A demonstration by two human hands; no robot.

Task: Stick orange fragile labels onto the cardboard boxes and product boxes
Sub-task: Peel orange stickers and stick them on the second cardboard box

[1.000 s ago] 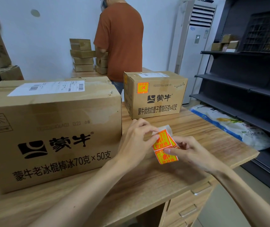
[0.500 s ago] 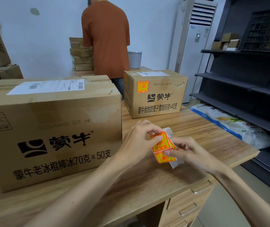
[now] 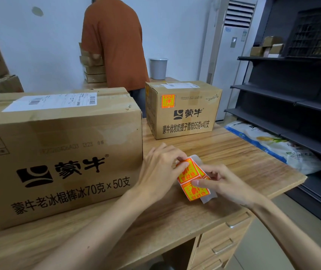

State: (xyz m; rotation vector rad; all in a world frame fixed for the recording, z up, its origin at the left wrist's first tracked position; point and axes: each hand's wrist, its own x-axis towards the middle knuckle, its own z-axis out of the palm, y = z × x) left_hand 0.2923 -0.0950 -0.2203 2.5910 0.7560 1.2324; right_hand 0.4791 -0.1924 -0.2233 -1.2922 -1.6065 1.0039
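Pinching label strip point(image 3: 189, 171), left hand point(image 3: 159, 168) topmost, right hand point(image 3: 226, 184) midway, grips unchanged, person point(image 3: 114, 41) behind shifted left.

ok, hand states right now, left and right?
Left hand: pinching the top edge of the orange label strip.
Right hand: pinching the same strip at its middle.

Wooden desk point(image 3: 233, 152) w/ drawers point(image 3: 224, 240) under its right end. Person in orange shirt point(image 3: 114, 41) at back, facing away. Grey bin point(image 3: 158, 68) on far table beside them. White AC unit point(image 3: 231, 55) at the wall. Dark shelves point(image 3: 292, 98) on the right, w/ printed bag point(image 3: 272, 145) low down.
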